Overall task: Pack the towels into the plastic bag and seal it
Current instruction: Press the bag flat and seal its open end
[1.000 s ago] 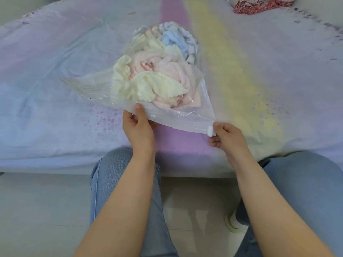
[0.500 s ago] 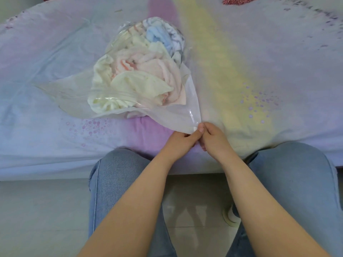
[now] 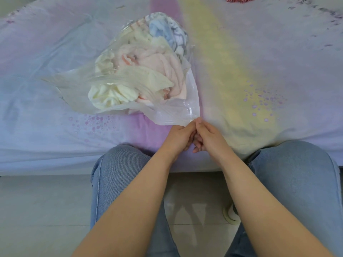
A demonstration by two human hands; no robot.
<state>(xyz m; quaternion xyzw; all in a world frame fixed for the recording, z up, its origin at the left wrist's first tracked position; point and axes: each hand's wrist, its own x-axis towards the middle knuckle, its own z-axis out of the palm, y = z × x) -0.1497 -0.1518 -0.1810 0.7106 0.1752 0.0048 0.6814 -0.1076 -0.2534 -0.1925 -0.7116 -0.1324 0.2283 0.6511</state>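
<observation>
Fingertips [image 3: 197,121] of both your hands meet at one spot: the near corner of the clear plastic bag [image 3: 178,114]. Your left hand [image 3: 179,135] and right hand [image 3: 207,136] are touching each other, thumbs and forefingers pinched on that corner, the other fingers curled underneath. What sits between the pinching fingers, perhaps a zip slider, is hidden.

Pinching there probably lets you pull the bag's mouth taut, so its two lips line up for closing.

From the corner, the bag spreads away from you and to the left across the pastel bedsheet [image 3: 259,71]. Bunched towels [image 3: 141,75] fill its far part: cream nearest the corner, pink behind, blue farthest away. All look to be inside. The bag's left flap lies flat and loose, so sealing seems unfinished.

Your denim-clad knees [image 3: 122,164] sit just beneath the bed's edge.
</observation>
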